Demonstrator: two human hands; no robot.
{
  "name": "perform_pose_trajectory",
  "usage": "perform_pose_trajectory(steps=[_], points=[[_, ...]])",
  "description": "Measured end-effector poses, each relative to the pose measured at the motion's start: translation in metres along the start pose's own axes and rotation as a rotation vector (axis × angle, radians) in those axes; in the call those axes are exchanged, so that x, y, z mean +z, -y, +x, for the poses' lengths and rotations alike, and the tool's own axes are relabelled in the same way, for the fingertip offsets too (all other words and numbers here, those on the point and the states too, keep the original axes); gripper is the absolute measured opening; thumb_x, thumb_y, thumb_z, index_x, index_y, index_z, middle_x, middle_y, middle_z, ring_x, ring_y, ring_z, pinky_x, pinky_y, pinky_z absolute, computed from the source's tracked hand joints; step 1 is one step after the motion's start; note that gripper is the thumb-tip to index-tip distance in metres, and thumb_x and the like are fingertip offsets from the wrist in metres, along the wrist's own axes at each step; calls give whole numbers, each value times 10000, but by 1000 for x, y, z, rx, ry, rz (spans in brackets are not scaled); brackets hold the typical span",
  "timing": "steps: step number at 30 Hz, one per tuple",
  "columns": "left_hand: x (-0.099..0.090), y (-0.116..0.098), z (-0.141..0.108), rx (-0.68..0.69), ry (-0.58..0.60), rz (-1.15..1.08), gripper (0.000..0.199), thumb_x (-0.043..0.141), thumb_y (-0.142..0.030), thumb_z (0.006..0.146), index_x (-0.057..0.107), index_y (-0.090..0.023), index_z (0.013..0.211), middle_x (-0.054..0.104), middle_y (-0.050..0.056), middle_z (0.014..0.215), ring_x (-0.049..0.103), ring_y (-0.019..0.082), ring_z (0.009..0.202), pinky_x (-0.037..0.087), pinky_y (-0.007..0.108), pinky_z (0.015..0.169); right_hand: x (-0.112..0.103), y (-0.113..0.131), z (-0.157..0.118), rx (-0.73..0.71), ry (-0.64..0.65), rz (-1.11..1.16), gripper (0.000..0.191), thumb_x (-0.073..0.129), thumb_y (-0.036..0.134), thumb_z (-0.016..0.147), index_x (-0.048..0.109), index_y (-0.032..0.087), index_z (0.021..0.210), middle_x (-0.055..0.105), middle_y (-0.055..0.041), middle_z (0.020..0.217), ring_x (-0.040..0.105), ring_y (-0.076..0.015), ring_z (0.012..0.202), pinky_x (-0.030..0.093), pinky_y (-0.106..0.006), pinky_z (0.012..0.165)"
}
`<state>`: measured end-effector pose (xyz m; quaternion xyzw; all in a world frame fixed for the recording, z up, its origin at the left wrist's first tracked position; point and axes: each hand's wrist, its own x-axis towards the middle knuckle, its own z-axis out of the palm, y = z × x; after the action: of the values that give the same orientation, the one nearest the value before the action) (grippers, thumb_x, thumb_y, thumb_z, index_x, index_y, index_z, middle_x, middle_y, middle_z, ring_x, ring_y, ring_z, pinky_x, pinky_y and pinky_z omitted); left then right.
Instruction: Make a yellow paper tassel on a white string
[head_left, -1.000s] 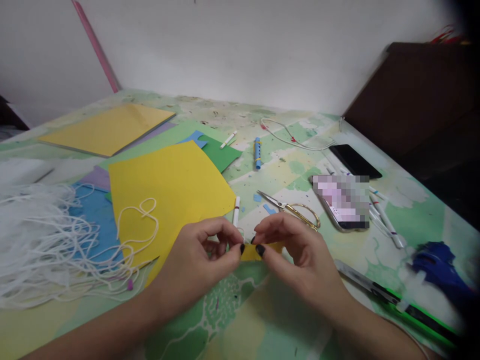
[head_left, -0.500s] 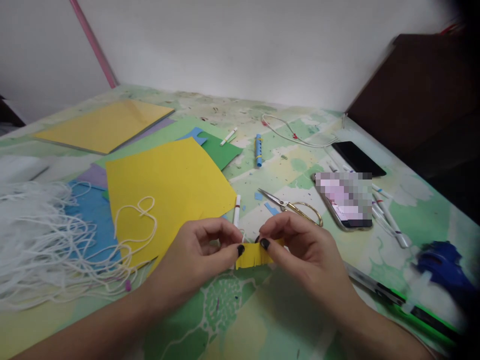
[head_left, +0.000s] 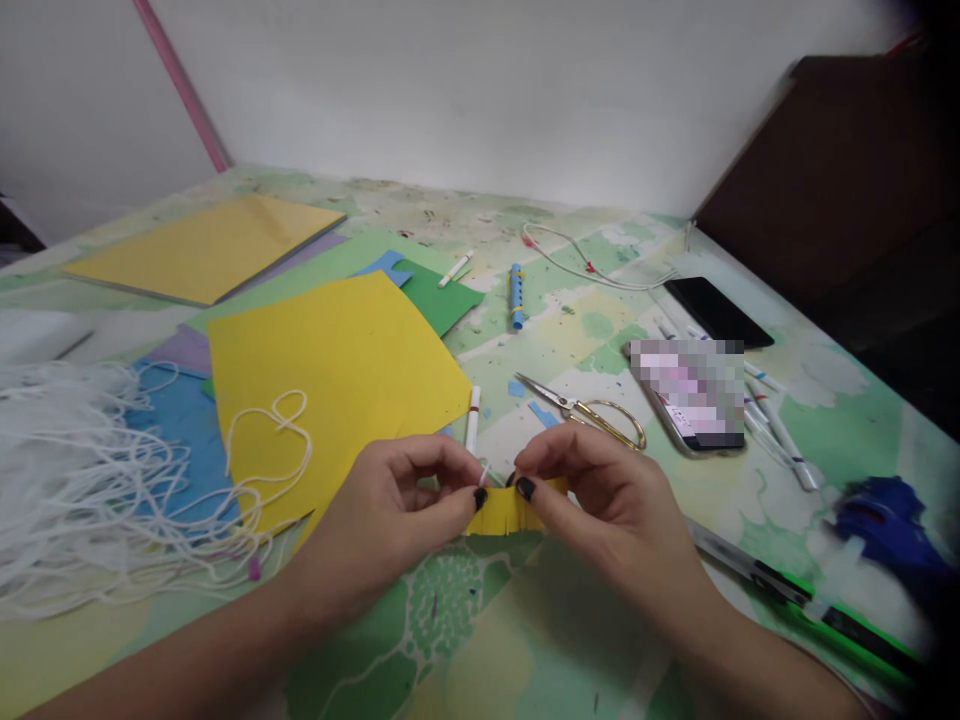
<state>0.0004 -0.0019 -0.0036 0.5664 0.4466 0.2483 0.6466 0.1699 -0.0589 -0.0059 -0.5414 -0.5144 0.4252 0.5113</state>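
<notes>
A narrow yellow paper strip with a fringed lower edge is held level above the table. My left hand pinches its left part between thumb and fingers, and a short white bit shows at those fingertips. The strip's right part is pinched by my right hand. Just beyond my hands lie a white marker and gold-handled scissors, with small blue paper scraps beside them. A large yellow sheet lies beyond my left hand, a loop of white string on it.
White string is heaped at the left over blue paper. A rolled blue tube lies farther back. To the right are two phones, several markers, a green cutter and a blurred dark blue object.
The view has shifted slightly. Both hands still pinch the yellow strip, which has moved a little to the left, and the white bit at my left fingertips shows more clearly.
</notes>
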Motion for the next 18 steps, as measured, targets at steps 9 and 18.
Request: perform_pose_trajectory(steps=[9,18], points=[[0,-1,0,12,12,13,102,639,-233,624,621,-158,691,570,7,664,526,128,603,389,214,519,1,2,-1,-13,11,-21,129,583,91,757,618,206,804,628,12,785,595,-114,733,490,-222,652],[0,-3,0,0,32,45,110,640,-246,647,613,-152,698,562,5,667,515,126,617,382,213,529,1,1,-1,-16,10,-30,132,582,88,751,615,202,808,627,18,784,596,-109,733,490,-217,652]])
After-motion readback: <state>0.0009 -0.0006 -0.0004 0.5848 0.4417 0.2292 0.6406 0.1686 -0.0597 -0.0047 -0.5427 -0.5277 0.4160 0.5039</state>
